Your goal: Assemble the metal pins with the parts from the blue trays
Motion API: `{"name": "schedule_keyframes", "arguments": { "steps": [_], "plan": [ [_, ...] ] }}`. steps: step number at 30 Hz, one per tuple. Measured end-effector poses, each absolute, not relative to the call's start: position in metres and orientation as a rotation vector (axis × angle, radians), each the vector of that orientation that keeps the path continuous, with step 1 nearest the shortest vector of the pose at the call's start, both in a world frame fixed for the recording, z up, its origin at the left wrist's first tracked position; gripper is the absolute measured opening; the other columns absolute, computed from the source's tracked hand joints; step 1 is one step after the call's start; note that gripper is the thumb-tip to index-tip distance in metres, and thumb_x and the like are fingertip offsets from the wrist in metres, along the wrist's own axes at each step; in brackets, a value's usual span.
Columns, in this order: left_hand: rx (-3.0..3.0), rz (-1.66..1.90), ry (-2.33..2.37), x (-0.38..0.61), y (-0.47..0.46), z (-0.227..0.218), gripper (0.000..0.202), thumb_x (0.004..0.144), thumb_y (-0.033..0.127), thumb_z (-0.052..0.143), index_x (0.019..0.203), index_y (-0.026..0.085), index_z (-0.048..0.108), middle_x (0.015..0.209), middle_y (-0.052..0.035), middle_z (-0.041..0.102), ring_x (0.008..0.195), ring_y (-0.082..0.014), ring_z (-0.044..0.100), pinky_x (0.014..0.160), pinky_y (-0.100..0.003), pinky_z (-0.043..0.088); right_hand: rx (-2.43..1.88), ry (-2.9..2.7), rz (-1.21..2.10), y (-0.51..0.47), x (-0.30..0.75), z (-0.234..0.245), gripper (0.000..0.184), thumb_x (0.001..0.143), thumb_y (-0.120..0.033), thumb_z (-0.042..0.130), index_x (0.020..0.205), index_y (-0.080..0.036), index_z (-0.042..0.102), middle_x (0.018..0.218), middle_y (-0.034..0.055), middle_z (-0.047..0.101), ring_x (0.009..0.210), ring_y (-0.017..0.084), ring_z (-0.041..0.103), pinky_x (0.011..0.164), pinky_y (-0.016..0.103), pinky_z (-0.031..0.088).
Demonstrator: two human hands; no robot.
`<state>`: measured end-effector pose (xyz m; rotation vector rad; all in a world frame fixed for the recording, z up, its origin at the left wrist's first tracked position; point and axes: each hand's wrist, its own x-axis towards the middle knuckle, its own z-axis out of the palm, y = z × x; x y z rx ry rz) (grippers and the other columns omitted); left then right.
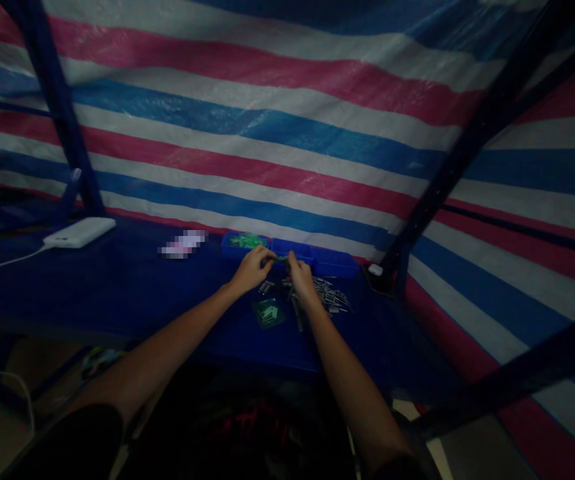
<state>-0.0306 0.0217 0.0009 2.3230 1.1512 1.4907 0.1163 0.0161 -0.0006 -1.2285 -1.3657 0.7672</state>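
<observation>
My left hand (254,269) and my right hand (300,275) are raised close together over the blue table, fingers pinched. Between their fingertips stretches a small green piece (281,259), too dark and small to name exactly. Just behind my hands stands a blue bin with green pieces (247,241). Below my left hand lie a few short metal cylinders (266,287) and a clear bag of small light green parts (269,313). A pile of thin metal pins (331,295) spreads beside my right wrist, which hides part of it.
Two more blue bins, a middle one (294,249) and a right one (336,263), continue the row. A white power bank (81,232) with a cable lies at left, near a blurred paper (183,244). A dark phone-like object (380,283) rests by the right post. Striped sheeting (267,140) hangs behind.
</observation>
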Motion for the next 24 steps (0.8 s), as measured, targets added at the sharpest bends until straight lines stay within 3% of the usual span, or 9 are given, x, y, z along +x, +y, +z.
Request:
{"name": "schedule_keyframes", "arguments": {
  "steps": [5,10,16,20,24],
  "plan": [
    [2.359,1.425,1.129,-0.028,0.019,-0.004,0.022,0.072,0.008,0.047,0.087,0.017,0.061,0.094,-0.0047,0.048,0.082,-0.0149,0.051,0.074,-0.028,0.045,-1.140,-1.284,0.915,0.021,0.120,-0.004,0.038,0.068,-0.053,0.054,0.064,-0.016,0.059,0.046,-0.0045,0.048,0.046,0.011,0.044,0.048,0.023,0.032],
    [2.124,1.364,1.219,-0.026,0.024,-0.004,0.019,0.075,0.026,0.054,0.086,0.015,0.064,0.096,-0.0063,0.050,0.085,-0.0165,0.052,0.079,-0.030,0.044,-1.041,-1.394,0.700,0.023,0.122,-0.007,0.033,0.070,-0.044,0.055,0.075,-0.013,0.066,0.063,-0.0005,0.061,0.059,0.012,0.050,0.059,0.024,0.040],
    [1.505,1.144,1.196,-0.031,0.028,0.002,0.052,0.084,0.054,0.031,0.081,0.014,0.065,0.075,-0.0051,0.060,0.059,-0.0124,0.049,0.053,-0.024,0.036,-1.139,-1.624,0.427,0.015,0.119,-0.006,0.029,0.074,-0.030,0.050,0.094,-0.016,0.067,0.079,0.0033,0.067,0.067,0.015,0.056,0.067,0.028,0.044],
    [1.452,1.142,1.186,-0.033,0.026,0.004,0.034,0.073,0.047,0.053,0.074,0.014,0.063,0.065,-0.0008,0.058,0.054,-0.0103,0.046,0.050,-0.022,0.031,-1.106,-1.744,0.307,0.012,0.117,-0.005,0.040,0.067,-0.010,0.043,0.098,-0.019,0.066,0.092,0.0037,0.066,0.082,0.016,0.057,0.080,0.030,0.044],
    [1.588,1.269,1.154,-0.032,0.025,0.005,0.025,0.073,0.039,0.054,0.070,0.014,0.060,0.059,0.0020,0.053,0.055,-0.0107,0.046,0.053,-0.022,0.032,-1.110,-1.742,0.289,0.011,0.118,-0.004,0.052,0.058,-0.004,0.039,0.100,-0.020,0.064,0.091,0.0035,0.061,0.083,0.016,0.054,0.081,0.030,0.044]
  ]
}}
